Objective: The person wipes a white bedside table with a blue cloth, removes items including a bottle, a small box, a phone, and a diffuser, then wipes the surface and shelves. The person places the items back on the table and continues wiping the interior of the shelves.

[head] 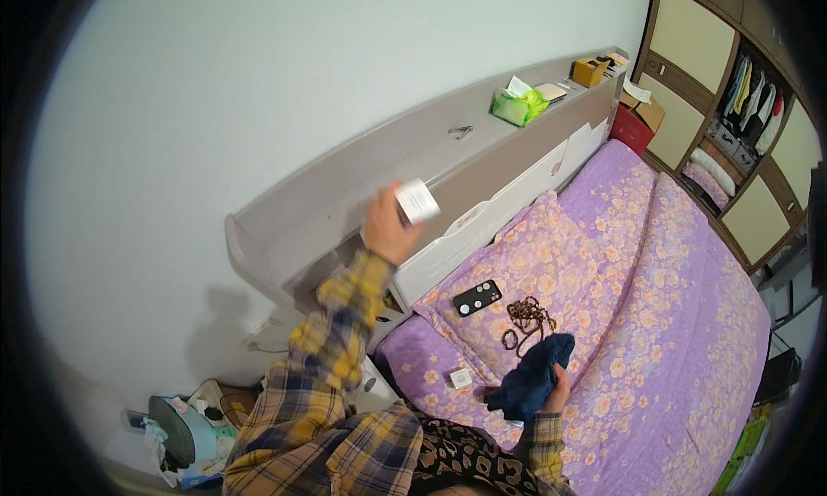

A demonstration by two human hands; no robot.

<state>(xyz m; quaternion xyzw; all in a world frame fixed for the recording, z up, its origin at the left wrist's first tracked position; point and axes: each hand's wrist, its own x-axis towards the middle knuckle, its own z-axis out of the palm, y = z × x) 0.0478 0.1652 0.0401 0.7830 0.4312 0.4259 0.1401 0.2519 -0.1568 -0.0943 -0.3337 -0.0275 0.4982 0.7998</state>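
Over the ledge of the headboard (pixel 291 228), my left hand (pixel 387 228) grips a small white box (pixel 417 201) with print on it; hand and box are slightly blurred. My right hand (pixel 557 392) holds a bunched dark blue cloth (pixel 533 380) above the bed. Just beyond the cloth, a brown beaded string (pixel 526 312) lies looped on the floral pillow (pixel 568 257), its near end hidden by the cloth. To its left rests a black phone (pixel 477 298), camera side up. A smaller white box (pixel 460 379) sits on the bedding left of the cloth.
Along the ledge stand a nail clipper (pixel 460 132), a green tissue pack (pixel 519 105) and a yellow-brown box (pixel 589 72). A wardrobe (pixel 691 31) with hanging clothes is at the far right. Cluttered items surround a light blue container (pixel 187 431) at lower left. Purple floral bedding (pixel 685 341) covers the bed.
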